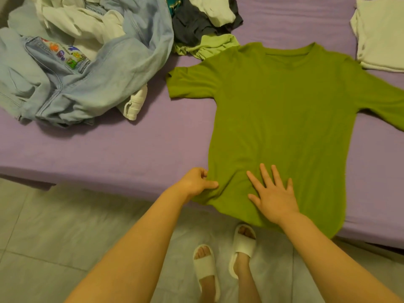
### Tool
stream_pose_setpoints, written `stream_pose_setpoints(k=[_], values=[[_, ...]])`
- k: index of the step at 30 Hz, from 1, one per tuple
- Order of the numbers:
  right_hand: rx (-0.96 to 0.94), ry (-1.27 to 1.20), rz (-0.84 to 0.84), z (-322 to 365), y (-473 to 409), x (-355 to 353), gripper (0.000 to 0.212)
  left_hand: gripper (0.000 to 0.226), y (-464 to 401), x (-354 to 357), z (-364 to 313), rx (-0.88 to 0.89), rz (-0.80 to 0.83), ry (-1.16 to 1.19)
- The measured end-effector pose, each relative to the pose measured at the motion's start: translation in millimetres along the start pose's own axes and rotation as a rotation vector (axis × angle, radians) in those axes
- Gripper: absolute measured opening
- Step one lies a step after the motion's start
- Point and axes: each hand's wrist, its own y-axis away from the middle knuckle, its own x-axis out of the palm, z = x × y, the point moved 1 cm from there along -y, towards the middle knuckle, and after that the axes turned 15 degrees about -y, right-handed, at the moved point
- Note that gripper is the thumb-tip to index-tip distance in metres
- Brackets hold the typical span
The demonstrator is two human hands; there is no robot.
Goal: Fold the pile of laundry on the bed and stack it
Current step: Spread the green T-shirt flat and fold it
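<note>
A green T-shirt (284, 119) lies spread flat on the purple bed (109, 154), neck away from me, hem hanging slightly over the near edge. My left hand (196, 182) pinches the shirt's lower left side seam with curled fingers and thumb. My right hand (273, 195) rests flat on the shirt's lower part, fingers straight and spread. An unfolded laundry pile (83, 55) of light-blue denim and white garments sits at the far left. Dark and pale-green clothes (201, 25) lie behind the shirt. A folded white stack (380, 33) sits at the far right.
The bed's near edge runs across the view just under my hands. Below it is a pale tiled floor (65, 237) with my feet in white slippers (223, 256). A white garment (135, 103) pokes out from under the denim.
</note>
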Motion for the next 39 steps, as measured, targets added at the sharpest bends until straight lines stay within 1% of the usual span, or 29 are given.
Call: stream_pose_setpoints(k=[1,3,4,7,8,9,11,13,15,17,19,20,22,23,24,26,28,33,36,39], values=[[0.032,-0.008,-0.016,-5,4,2,0.063,0.013,2,1,2,0.004,-0.009,-0.036],[0.079,-0.032,-0.031,-13,12,5,0.062,0.024,7,3,4,0.014,-0.046,-0.006],[0.083,-0.033,-0.031,-14,17,5,0.062,0.028,11,3,4,0.026,-0.067,0.013],[0.068,-0.029,-0.018,-12,27,7,0.064,0.028,20,6,5,0.077,-0.150,0.012],[0.066,-0.029,-0.016,-11,29,7,0.065,0.031,22,6,7,0.082,-0.156,0.037],[0.067,-0.029,-0.018,-10,32,7,0.065,0.035,26,6,8,0.080,-0.134,0.084],[0.071,-0.034,-0.021,-10,36,9,0.066,0.042,31,7,13,0.056,-0.041,0.129],[0.071,-0.037,-0.023,-10,40,11,0.067,0.040,32,5,22,0.001,0.029,0.046],[0.074,-0.042,-0.024,-12,44,12,0.067,0.036,32,4,32,-0.096,0.010,-0.070],[0.083,-0.053,-0.018,-15,49,12,0.067,0.036,30,3,41,-0.167,-0.116,-0.238],[0.085,-0.051,-0.004,-20,55,11,0.066,0.034,29,8,44,-0.142,-0.276,-0.452],[0.079,-0.050,0.004,-23,57,10,0.066,0.040,29,12,43,-0.104,-0.367,-0.532],[0.057,-0.057,0.011,-29,60,8,0.065,0.057,29,24,34,0.045,-0.576,-0.664],[0.048,-0.063,0.007,-33,61,6,0.064,0.059,28,30,26,0.151,-0.641,-0.729],[0.044,-0.069,0.000,-37,62,4,0.064,0.058,26,38,16,0.260,-0.650,-0.797],[0.048,-0.081,-0.021,-47,62,2,0.063,0.054,18,58,-5,0.425,-0.561,-0.973],[0.064,-0.085,-0.043,-61,60,2,0.061,0.053,7,83,-24,0.498,-0.466,-1.128],[0.151,-0.123,-0.072,-110,70,5,0.059,0.057,-11,148,-51,0.572,-0.243,-1.356],[0.156,-0.154,-0.086,-134,81,6,0.057,0.055,-14,178,-63,0.589,-0.197,-1.423],[0.155,-0.269,-0.229,-148,82,0,0.049,0.054,-19,196,-78,0.617,-0.183,-1.449]])
